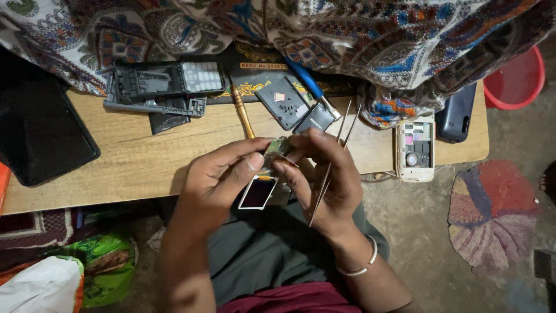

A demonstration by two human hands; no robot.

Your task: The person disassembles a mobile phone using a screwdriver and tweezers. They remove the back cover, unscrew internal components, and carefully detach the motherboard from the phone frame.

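Note:
Both my hands meet over the front edge of a low wooden table [133, 156]. My left hand [223, 177] pinches a small phone circuit board [276, 147] between thumb and fingers; a little screen [258, 192] hangs from the board, dangling below. My right hand [324, 174] touches the same board with its fingertips and also holds metal tweezers [335, 152], whose tips point up toward the table. A pale bangle [360, 268] circles my right wrist.
On the table lie a dismantled phone frame with keypad [162, 86], a wooden-handled screwdriver [242, 113], a blue-handled tool [307, 81], dark phone covers [286, 103], an open white phone [414, 149], a dark phone [456, 113] and a black tablet [37, 136]. Patterned cloth [347, 35] drapes the back. A red tub [518, 81] stands on the floor.

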